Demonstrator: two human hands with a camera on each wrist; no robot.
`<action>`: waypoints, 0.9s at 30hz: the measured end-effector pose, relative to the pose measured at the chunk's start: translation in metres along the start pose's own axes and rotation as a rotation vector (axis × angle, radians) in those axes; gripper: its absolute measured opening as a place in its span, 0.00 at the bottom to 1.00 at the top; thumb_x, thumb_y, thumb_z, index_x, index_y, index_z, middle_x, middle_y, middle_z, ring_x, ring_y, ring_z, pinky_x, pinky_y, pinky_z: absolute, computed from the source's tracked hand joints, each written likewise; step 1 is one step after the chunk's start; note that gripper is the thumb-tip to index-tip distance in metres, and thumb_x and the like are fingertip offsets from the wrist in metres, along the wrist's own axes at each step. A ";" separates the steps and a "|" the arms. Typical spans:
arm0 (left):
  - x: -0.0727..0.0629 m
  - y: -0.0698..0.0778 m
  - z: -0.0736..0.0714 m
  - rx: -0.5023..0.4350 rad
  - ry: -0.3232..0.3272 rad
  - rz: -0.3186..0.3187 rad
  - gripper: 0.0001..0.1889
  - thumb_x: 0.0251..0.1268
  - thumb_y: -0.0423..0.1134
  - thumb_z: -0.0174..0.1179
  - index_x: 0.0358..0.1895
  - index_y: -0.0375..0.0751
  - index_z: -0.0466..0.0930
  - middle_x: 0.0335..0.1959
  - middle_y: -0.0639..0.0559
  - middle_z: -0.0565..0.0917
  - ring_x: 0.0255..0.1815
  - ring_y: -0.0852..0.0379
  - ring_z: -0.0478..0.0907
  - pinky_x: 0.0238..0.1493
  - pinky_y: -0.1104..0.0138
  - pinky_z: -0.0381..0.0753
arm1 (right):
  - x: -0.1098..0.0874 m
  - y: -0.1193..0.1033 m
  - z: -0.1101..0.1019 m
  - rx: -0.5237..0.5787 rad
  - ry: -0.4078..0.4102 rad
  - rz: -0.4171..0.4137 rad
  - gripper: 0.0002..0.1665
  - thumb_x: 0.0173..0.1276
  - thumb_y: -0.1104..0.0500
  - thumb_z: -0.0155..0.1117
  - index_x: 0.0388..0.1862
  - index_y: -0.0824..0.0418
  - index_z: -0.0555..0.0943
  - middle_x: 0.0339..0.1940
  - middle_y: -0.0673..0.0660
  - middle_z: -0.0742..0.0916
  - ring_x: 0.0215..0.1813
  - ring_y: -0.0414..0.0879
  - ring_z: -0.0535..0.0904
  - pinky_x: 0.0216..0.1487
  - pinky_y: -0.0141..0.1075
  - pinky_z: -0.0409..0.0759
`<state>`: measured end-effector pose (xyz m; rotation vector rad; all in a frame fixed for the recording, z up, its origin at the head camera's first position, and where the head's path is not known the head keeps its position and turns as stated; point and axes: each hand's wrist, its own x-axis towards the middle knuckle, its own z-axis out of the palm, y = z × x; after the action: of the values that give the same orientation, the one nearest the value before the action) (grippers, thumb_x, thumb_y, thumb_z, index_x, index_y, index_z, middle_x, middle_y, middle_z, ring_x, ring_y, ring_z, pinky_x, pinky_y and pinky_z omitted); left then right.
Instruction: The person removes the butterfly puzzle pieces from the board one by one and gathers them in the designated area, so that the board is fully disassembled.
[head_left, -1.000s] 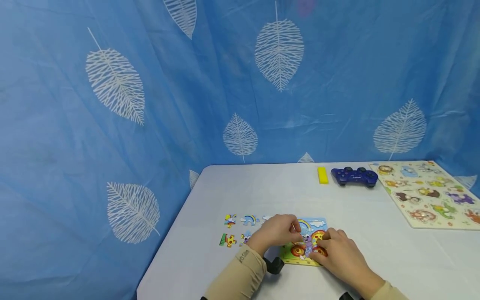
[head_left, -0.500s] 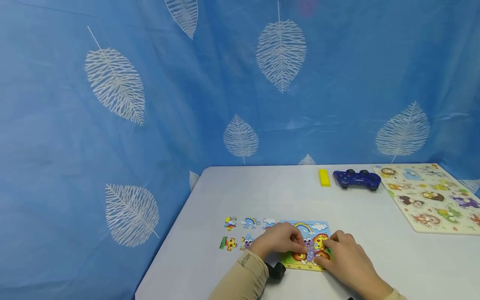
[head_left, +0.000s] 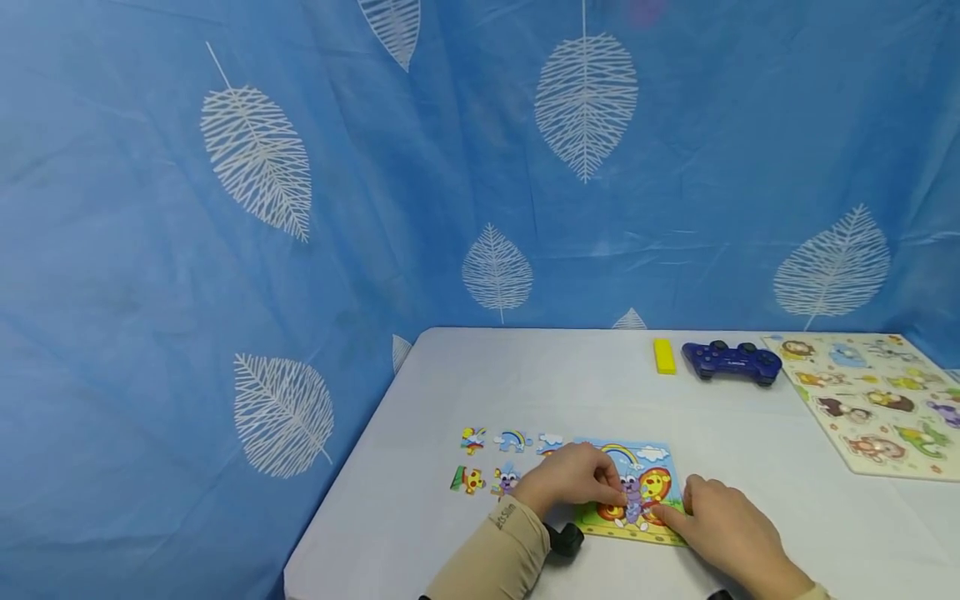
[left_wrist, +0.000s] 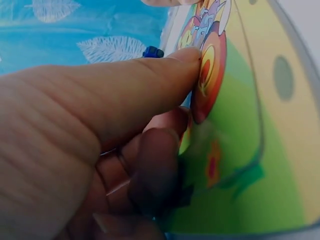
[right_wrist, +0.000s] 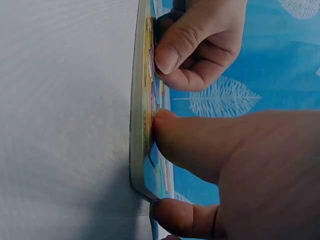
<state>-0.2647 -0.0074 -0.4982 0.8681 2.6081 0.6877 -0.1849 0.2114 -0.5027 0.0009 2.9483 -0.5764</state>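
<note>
A puzzle board (head_left: 652, 533) with a butterfly picture lies on the white table. My left hand (head_left: 577, 477) reaches over its left part, fingers curled, thumb tip and a fingertip close together at the purple butterfly body. In the left wrist view that thumb (left_wrist: 165, 75) touches the picture beside a red-orange wing; I cannot tell whether a piece is pinched there. My right hand (head_left: 731, 525) grips the board's right side. In the right wrist view its thumb (right_wrist: 185, 137) presses on the picture face, and a finger (right_wrist: 175, 215) lies at the board's edge near the corner.
Loose jigsaw pieces, among them a rainbow piece (head_left: 513, 440) and a giraffe-like piece (head_left: 468, 480), lie left of the board in two rows. Farther back are a yellow block (head_left: 664, 356), a blue game controller (head_left: 731, 362) and an animal puzzle board (head_left: 840, 425). A blue curtain (head_left: 420, 167) hangs behind.
The right hand's fingers have drawn back from the middle of the picture to the board's right edge, uncovering the yellow wing. The left fingertips have come down onto the butterfly body.
</note>
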 end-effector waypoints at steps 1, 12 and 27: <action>0.000 0.000 0.001 -0.002 0.003 -0.008 0.07 0.63 0.50 0.74 0.29 0.58 0.87 0.22 0.69 0.80 0.23 0.70 0.74 0.28 0.75 0.73 | 0.000 0.000 0.000 -0.008 0.005 -0.008 0.34 0.64 0.28 0.66 0.26 0.56 0.71 0.22 0.53 0.74 0.26 0.47 0.68 0.27 0.39 0.63; 0.006 0.023 0.001 0.074 0.101 -0.152 0.08 0.67 0.56 0.68 0.37 0.60 0.87 0.24 0.69 0.79 0.23 0.68 0.73 0.27 0.72 0.72 | 0.000 -0.001 0.003 -0.022 0.020 -0.016 0.32 0.65 0.31 0.67 0.24 0.56 0.71 0.21 0.53 0.73 0.24 0.47 0.68 0.26 0.40 0.62; 0.025 0.035 0.026 0.107 0.205 -0.200 0.07 0.62 0.57 0.72 0.42 0.70 0.87 0.30 0.75 0.77 0.28 0.75 0.71 0.30 0.74 0.70 | 0.000 -0.002 -0.002 -0.007 0.005 -0.039 0.30 0.65 0.34 0.69 0.22 0.56 0.72 0.22 0.52 0.74 0.25 0.47 0.68 0.25 0.40 0.64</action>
<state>-0.2558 0.0415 -0.5052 0.5803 2.8871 0.6162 -0.1848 0.2102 -0.5005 -0.0553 2.9616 -0.5720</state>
